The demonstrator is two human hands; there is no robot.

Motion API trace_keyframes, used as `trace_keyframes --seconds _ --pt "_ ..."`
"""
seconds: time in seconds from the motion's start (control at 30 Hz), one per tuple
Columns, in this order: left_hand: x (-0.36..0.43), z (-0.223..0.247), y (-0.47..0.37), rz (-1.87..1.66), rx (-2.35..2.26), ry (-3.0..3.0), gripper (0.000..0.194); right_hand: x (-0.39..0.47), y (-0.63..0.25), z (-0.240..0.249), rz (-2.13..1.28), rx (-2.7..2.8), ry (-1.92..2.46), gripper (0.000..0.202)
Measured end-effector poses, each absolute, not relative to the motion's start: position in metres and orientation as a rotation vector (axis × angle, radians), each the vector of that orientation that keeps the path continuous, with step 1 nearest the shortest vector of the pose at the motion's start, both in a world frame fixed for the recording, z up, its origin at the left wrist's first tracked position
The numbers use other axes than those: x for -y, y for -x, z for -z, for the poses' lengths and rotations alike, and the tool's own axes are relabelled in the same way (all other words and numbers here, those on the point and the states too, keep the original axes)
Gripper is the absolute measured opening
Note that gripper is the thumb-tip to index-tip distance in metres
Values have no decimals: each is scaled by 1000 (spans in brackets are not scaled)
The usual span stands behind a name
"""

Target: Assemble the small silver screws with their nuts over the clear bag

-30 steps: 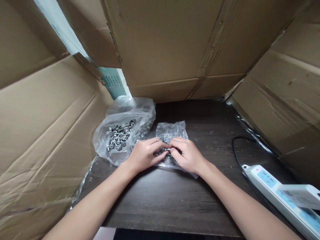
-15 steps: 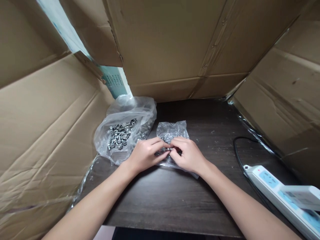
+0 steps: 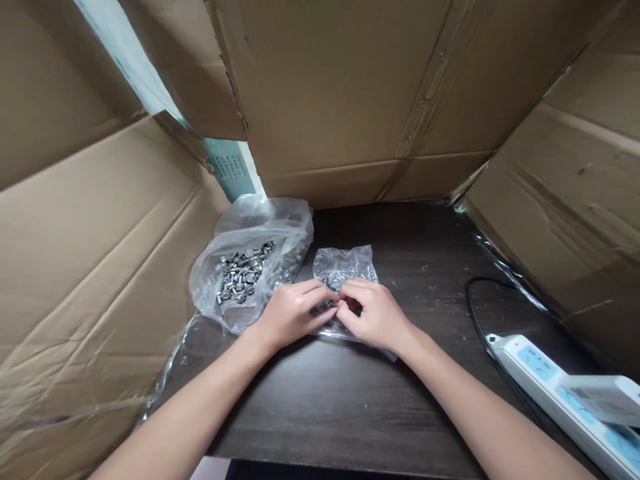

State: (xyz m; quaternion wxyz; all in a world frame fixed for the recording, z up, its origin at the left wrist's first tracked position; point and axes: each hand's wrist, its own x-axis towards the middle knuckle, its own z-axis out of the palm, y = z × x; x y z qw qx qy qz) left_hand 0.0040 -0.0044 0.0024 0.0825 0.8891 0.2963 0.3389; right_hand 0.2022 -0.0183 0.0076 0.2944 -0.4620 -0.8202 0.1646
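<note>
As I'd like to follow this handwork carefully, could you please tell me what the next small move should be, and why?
Perhaps ease the left hand slightly away from the right hand: they come close together over the small clear bag, mostly hiding whatever lies between them, so its state is hard to judge.

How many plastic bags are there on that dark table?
2 visible: a larger plastic bag holding metal bolts, at left beyond the left hand, and a smaller plastic bag partly covered by that hand and the right hand. Folds may hide another.
</note>
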Motion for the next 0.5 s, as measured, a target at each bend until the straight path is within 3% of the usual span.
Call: trace_keyframes --seconds 0.5 --pt "4 -4 -3 -1003 -895 -2631 12 17 -205 -9 -452 2205 1221 16"
